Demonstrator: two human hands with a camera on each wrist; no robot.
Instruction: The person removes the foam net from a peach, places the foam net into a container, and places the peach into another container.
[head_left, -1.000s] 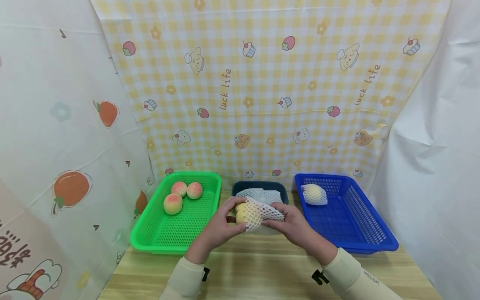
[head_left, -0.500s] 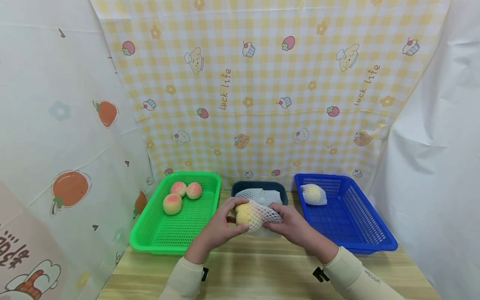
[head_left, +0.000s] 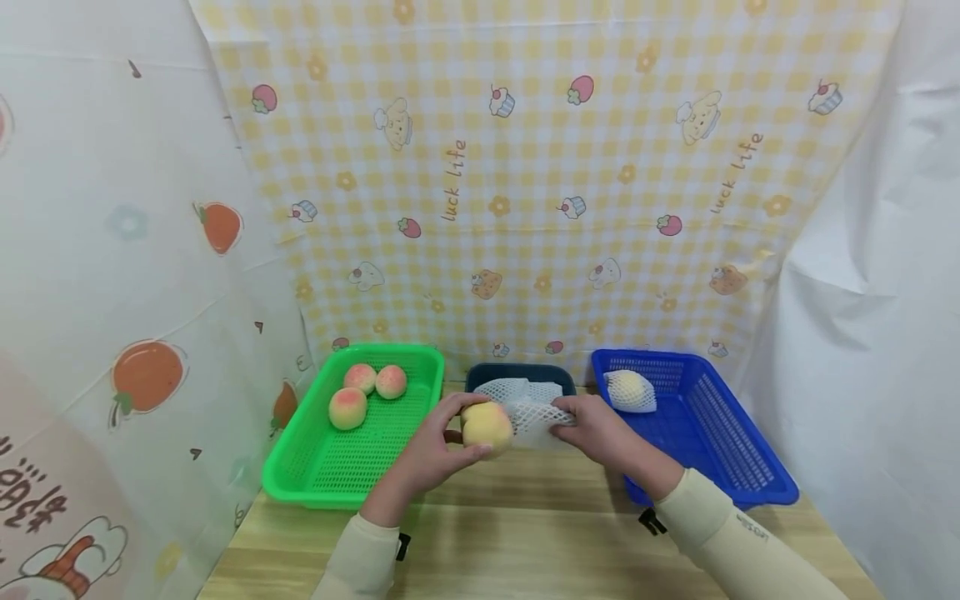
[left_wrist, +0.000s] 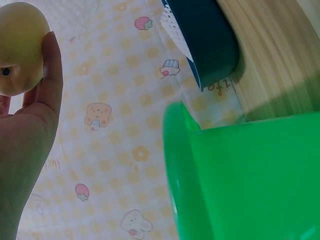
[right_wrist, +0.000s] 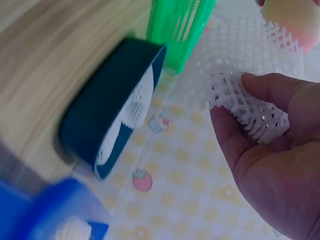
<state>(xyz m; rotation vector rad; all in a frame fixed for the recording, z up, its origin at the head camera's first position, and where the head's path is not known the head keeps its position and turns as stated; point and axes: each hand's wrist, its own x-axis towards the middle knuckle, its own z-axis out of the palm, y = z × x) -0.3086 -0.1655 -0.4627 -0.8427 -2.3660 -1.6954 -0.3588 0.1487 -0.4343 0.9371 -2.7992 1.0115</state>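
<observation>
Checked cloth (head_left: 517, 167) backed the worktop (head_left: 517, 542). Your left grip (head_left: 437, 446) held a bare peach (head_left: 487, 429); at its three o'clock, your right grip (head_left: 603, 437) pinched foam netting (head_left: 537, 417), which risked tearing if tugged hard.

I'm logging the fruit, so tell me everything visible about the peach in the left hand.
The peach is rounded, matte, mostly yellow with a pink blush and a dark-centred dimple. Bare, it is held by the left hand above the wood-grain table. The foam net in the right hand is beside it; whether they touch is unclear.
</observation>
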